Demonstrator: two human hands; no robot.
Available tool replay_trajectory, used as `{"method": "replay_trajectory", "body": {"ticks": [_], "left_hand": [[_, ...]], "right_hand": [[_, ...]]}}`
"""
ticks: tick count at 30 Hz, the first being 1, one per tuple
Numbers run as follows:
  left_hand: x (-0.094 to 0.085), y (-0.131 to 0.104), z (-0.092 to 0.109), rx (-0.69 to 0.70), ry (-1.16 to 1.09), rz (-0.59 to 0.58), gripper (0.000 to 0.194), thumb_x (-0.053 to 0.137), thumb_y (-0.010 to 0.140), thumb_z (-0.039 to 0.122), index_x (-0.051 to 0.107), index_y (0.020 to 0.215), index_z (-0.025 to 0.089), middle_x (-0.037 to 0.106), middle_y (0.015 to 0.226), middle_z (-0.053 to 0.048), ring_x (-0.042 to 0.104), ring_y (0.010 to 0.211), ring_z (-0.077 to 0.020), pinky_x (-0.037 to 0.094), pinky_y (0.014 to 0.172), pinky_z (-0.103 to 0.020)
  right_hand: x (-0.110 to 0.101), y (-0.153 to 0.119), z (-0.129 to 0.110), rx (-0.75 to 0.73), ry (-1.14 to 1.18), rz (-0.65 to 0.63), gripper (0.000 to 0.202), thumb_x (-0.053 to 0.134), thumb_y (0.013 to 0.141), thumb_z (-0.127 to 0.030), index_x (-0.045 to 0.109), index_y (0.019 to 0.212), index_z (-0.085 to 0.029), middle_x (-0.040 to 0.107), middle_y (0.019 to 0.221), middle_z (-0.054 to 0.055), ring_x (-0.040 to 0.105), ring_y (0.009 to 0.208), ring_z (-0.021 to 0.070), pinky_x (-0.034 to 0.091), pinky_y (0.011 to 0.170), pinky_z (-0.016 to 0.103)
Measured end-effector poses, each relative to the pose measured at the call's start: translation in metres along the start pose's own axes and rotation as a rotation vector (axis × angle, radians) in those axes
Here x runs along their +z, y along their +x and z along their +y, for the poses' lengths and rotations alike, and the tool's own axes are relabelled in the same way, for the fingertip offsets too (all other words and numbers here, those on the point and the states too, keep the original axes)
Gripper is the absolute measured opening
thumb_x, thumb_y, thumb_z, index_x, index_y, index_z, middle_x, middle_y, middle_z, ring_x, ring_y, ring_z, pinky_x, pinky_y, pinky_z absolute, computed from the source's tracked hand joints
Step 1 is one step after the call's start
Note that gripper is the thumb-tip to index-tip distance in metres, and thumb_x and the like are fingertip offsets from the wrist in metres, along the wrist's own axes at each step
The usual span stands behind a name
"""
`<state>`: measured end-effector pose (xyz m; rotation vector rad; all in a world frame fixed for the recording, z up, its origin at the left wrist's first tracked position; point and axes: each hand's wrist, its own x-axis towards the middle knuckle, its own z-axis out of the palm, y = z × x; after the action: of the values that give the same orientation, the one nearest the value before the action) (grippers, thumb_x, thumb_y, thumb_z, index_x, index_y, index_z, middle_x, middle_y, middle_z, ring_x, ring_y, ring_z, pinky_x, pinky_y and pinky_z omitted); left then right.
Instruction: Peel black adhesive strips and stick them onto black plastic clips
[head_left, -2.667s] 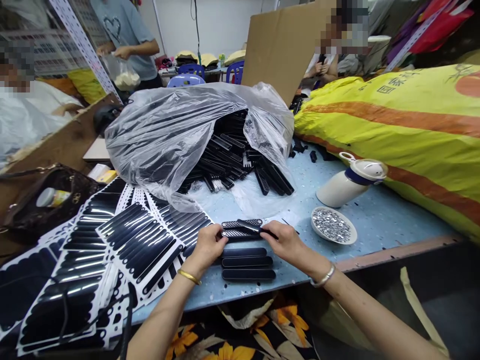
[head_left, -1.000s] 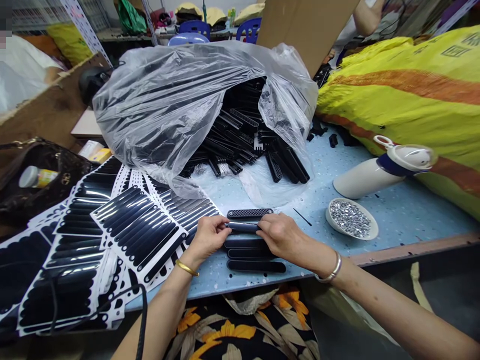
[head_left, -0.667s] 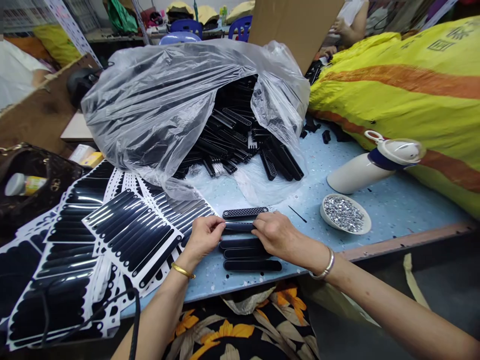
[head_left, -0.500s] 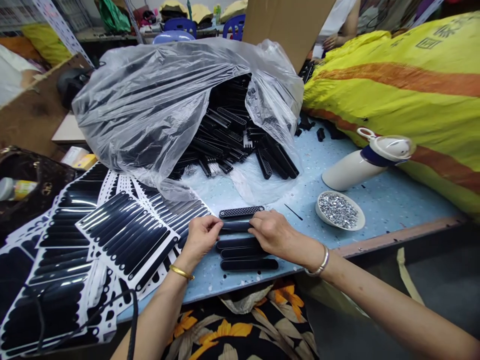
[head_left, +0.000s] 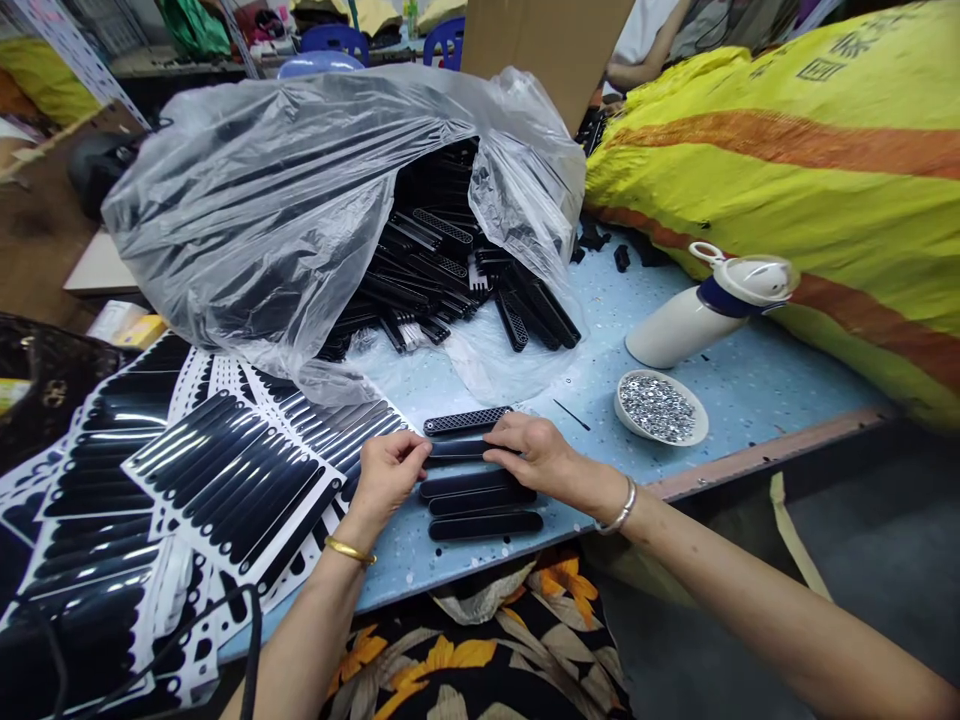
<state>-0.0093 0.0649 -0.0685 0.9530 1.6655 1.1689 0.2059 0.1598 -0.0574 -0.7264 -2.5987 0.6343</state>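
The tabletop (head_left: pixel 765 370) is lit brightly and evenly. White stripes of glare are seen on the shiny black strips (head_left: pixel 232 480), and paler shine is spread over the plastic bag (head_left: pixel 262 200). The space under the tabletop is darkened by shadow. Few details are shown on the black bar (head_left: pixel 459 453). The far chairs (head_left: pixel 334 40) are softly blurred, and the yellow sack (head_left: pixel 810 210) is stretched near the edge.
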Motion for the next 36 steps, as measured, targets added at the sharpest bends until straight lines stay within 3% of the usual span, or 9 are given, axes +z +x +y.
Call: {"method": "replay_trajectory", "body": {"ticks": [5, 15, 29, 33, 36], "left_hand": [[-0.001, 0.000, 0.000, -0.006, -0.003, -0.005, 0.022, 0.066, 0.068, 0.039, 0.070, 0.064, 0.017, 0.061, 0.050, 0.002, 0.060, 0.044, -0.0134, 0.040, 0.040, -0.020], [-0.003, 0.000, 0.000, -0.014, -0.005, -0.023, 0.023, 0.068, 0.068, 0.039, 0.070, 0.065, 0.017, 0.063, 0.052, 0.001, 0.061, 0.046, -0.0136, 0.040, 0.041, -0.020], [-0.003, -0.001, 0.000, -0.024, -0.001, -0.016, 0.024, 0.069, 0.068, 0.040, 0.071, 0.066, 0.016, 0.062, 0.051, 0.001, 0.061, 0.046, -0.0135, 0.040, 0.041, -0.019], [-0.003, 0.000, -0.001, -0.025, -0.001, -0.010, 0.024, 0.070, 0.067, 0.040, 0.071, 0.066, 0.016, 0.062, 0.049, 0.001, 0.062, 0.046, -0.0143, 0.041, 0.041, -0.019], [-0.003, 0.000, -0.001, -0.022, -0.004, -0.011, 0.024, 0.070, 0.066, 0.041, 0.072, 0.067, 0.017, 0.063, 0.051, 0.001, 0.062, 0.046, -0.0145, 0.041, 0.041, -0.020]], "right_hand": [[0.004, -0.005, 0.001, -0.088, -0.045, 0.043, 0.015, 0.061, 0.091, -0.018, 0.076, 0.092, -0.017, 0.068, 0.079, 0.007, 0.061, 0.074, 0.0193, 0.051, 0.067, 0.030], [0.002, -0.005, 0.000, -0.143, -0.045, 0.006, 0.018, 0.055, 0.094, -0.017, 0.073, 0.090, -0.013, 0.066, 0.082, 0.010, 0.060, 0.076, 0.0217, 0.051, 0.070, 0.033], [-0.004, -0.002, -0.002, 0.035, 0.112, -0.038, 0.014, 0.068, 0.084, -0.012, 0.075, 0.096, -0.015, 0.069, 0.086, 0.007, 0.065, 0.080, 0.0189, 0.054, 0.074, 0.030], [-0.019, -0.013, 0.007, 0.083, 0.097, 0.094, 0.018, 0.071, 0.082, -0.017, 0.073, 0.099, -0.015, 0.072, 0.090, 0.009, 0.067, 0.085, 0.0217, 0.055, 0.078, 0.033], [-0.032, -0.031, 0.013, 0.195, 0.068, 0.241, 0.012, 0.063, 0.087, -0.020, 0.073, 0.092, -0.018, 0.072, 0.085, 0.007, 0.067, 0.076, 0.0192, 0.054, 0.071, 0.031]]}}
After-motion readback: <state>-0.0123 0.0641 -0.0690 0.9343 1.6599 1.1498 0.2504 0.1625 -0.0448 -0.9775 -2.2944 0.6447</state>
